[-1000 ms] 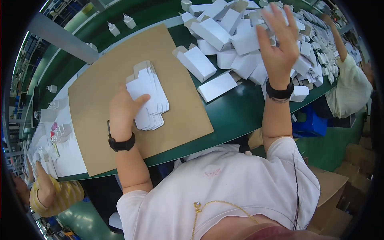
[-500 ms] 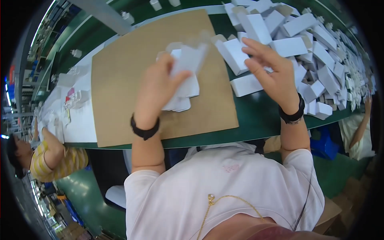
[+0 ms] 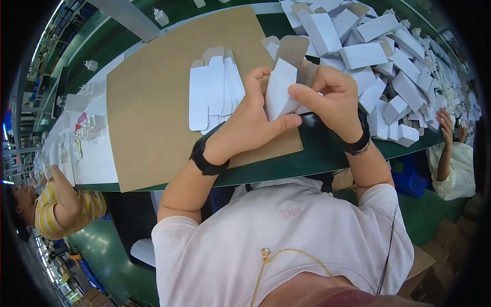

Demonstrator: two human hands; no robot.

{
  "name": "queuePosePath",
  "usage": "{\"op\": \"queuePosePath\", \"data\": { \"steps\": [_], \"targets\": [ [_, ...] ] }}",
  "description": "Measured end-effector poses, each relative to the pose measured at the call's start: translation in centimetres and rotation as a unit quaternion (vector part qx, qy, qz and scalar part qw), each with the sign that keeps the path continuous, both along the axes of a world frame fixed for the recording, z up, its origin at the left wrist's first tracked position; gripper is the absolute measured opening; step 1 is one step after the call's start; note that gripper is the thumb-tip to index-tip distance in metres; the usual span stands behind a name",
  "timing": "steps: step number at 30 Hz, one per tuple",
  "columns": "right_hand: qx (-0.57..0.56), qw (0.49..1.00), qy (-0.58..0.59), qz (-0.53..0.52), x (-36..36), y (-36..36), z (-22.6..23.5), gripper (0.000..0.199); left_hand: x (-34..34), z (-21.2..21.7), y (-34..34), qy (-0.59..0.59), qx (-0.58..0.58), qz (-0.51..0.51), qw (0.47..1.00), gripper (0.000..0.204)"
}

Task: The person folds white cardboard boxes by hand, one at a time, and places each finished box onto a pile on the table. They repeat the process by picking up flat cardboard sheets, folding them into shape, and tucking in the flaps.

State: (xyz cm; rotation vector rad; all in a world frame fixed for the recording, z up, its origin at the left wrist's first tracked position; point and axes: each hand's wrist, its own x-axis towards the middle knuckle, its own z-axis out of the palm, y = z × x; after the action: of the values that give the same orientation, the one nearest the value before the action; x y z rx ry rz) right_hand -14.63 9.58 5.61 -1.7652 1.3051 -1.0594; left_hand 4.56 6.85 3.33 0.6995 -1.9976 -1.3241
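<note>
A small white carton [image 3: 281, 88] is held between my two hands, opened out into a box, with its grey-lined flaps standing up at the far end. My left hand [image 3: 255, 105] grips it from the left, thumb along the near end. My right hand [image 3: 335, 97] closes on its right side, thumb pressed to the front face; some of its fingers are hidden behind the carton. Left of my hands, a fanned stack of flat white cartons [image 3: 207, 92] lies on the brown cardboard sheet [image 3: 153, 117].
A big heap of white box cartons [image 3: 365, 57] covers the right of the green table [image 3: 327, 148]. Small white plug-like pieces [image 3: 92, 128] lie on the left. One co-worker in a striped shirt [image 3: 66, 212] sits left; another person's hand [image 3: 445, 125] reaches in at the far right.
My left hand has brought a carton from the stack rightward to my right hand. The carton is now opened into a box, and both hands hold it.
</note>
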Motion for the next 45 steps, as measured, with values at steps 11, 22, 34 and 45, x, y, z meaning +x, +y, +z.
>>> {"op": "queuePosePath", "data": {
  "steps": [11, 22, 34, 45],
  "targets": [
    [-0.039, 0.964, -0.261, 0.026, 2.2, -0.5, -1.5, 0.028, -0.2, -0.5, 0.5, 0.157, 0.057, 0.004, 0.986, 0.057],
    [-0.119, 0.959, -0.252, 0.047, 1.8, -0.1, -0.6, 0.021, 0.0, 0.0, 0.4, 0.200, 0.237, -0.029, 0.950, 0.064],
    [0.019, 0.983, -0.178, 0.039, -0.1, -0.9, 0.7, 0.026, 0.7, 0.3, 0.1, 0.056, 0.076, -0.047, 0.994, 0.070],
    [-0.264, 0.961, -0.064, -0.050, -1.6, -0.5, 1.9, 0.026, 2.4, 0.4, -2.5, -0.141, -0.278, 0.165, 0.936, 0.051]
  ]
}}
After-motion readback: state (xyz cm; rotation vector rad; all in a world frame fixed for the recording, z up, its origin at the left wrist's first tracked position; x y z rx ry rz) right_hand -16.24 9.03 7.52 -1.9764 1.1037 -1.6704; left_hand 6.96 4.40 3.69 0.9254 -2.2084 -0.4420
